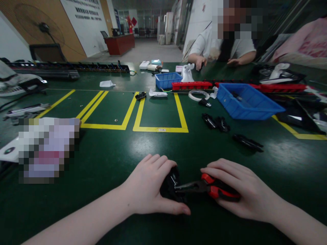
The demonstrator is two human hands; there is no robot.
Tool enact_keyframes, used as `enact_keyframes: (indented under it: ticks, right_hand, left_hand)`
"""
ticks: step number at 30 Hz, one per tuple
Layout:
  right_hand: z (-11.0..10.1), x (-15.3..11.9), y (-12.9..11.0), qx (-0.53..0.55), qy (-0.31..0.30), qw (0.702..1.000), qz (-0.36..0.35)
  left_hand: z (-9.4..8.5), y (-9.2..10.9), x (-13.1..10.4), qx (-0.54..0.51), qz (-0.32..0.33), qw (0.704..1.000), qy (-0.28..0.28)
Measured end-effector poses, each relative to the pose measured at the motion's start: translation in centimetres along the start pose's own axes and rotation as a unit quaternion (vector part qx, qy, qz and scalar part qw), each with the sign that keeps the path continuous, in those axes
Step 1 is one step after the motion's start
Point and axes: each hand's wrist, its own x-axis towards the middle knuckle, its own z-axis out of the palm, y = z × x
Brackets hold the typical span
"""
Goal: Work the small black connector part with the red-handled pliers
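The person's left hand (150, 185) is clamped around a small glossy black part (174, 175), fingers curled over its far side and thumb stretched along the near one, low over the green bench (112, 146); whether the part rests on the surface I can't tell. The right hand (242, 190) is wrapped around needle-nose pliers (215, 192) with red-and-black handles. Their long tips reach across to the black part, though I can't make out whether they pinch it or merely touch it. The two hands are apart, the pliers bridging the gap between them.

Beyond the right hand a loose black piece (247, 142) lies by itself, and a pair of similar pieces (208, 121) sits close together a little farther off. Past these stands a large blue bin (251, 108) with a few dark items inside, a coil of pale tubing (190, 96) near its left side. A smaller blue bin (167, 81) stands farther back, next to a red strip (191, 85). Yellow tape (148, 129) marks out boxes on the bench. Across it sits a co-worker in a white top (200, 46), one hand (198, 61) at a small dark object.
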Motion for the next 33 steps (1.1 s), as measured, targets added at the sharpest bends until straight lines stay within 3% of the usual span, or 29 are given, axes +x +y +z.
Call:
enact_keyframes:
  ticks: [9,33]
  right_hand:
    - [0.02,0.08,0.25,-0.047,0.037,0.997,-0.049]
    - [0.07,0.05,0.27,-0.041,0.054,0.997,-0.044]
  left_hand:
    - [-0.16,-0.01,0.06,0.000,0.002,1.000,0.001]
    - [-0.07,0.55,-0.18,-0.007,0.009,1.000,0.021]
